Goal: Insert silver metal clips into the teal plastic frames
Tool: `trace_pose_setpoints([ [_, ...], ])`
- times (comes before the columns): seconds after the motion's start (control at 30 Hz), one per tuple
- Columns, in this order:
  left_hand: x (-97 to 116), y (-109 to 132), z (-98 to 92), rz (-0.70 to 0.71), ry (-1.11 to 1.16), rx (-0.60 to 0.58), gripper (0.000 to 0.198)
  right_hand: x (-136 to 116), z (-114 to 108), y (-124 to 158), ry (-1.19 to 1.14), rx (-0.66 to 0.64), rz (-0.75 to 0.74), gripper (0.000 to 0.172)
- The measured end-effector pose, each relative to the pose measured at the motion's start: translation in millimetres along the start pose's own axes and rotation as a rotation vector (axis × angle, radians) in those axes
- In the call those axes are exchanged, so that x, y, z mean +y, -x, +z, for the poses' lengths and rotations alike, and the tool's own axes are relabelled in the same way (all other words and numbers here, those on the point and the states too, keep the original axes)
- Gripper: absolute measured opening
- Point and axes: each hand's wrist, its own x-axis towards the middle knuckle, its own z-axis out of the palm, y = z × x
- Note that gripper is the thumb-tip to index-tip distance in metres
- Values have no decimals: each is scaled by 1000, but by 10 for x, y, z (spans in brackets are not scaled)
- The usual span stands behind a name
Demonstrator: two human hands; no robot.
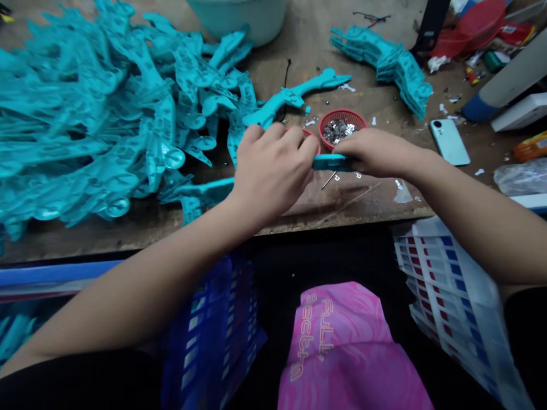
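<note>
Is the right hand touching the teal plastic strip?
Touching: the head view shows the right hand closed over the end of the teal plastic strip, with no gap.

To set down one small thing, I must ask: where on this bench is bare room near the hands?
Bare wood shows between the red basket and the phone, below the teal cluster. A strip runs along the front edge, under the right hand and its teal piece. The teal pile crowds the left.

1. Left sleeve [77, 387]: black fabric, lower left of the frame.
2. Right sleeve [527, 324]: black fabric, lower right edge.
3. Left hand [271, 173], right hand [376, 152]: bare.
4. Pink swirled fabric [342, 347]: pale lettering, lower centre; wearing cannot be confirmed.
</note>
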Motion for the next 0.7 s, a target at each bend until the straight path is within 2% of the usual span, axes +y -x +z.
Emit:
trace_pose_setpoints([
  [0.1, 106, 137, -170, 33, 21, 150, 39, 171, -213, 170, -178, 247, 74, 29],
  [0.17, 140, 172, -200, 102, 44, 143, 38, 413, -390, 247, -294, 458, 198, 46],
  [0.2, 143, 166, -181, 149, 54, 117, 44, 563, -477, 257, -332, 557, 274, 59],
  [0.27, 127, 112, -76, 236, 54, 66, 59, 890, -611, 209, -316, 664, 417, 82],
  [0.33, 95, 30, 92, 297, 32, 43, 62, 1214, -647, 85, -169, 625, 554, 84],
  [0.4, 64, -42, 274, 335, 21, 35, 52, 1510, -577, -77, -25, 517, 673, 70],
  [0.5, 39, -91, 467, 373, 39, -12, 38, 1882, -373, -311, -39, 371, 729, 62],
  [0.6, 36, -88, 506, 382, 71, -74, 35, 2134, -233, -493, 4, 240, 771, 55],
  [0.7, 31, -94, 459, 386, 109, -103, 35, 2206, -212, -705, 160, 182, 887, 53],
])
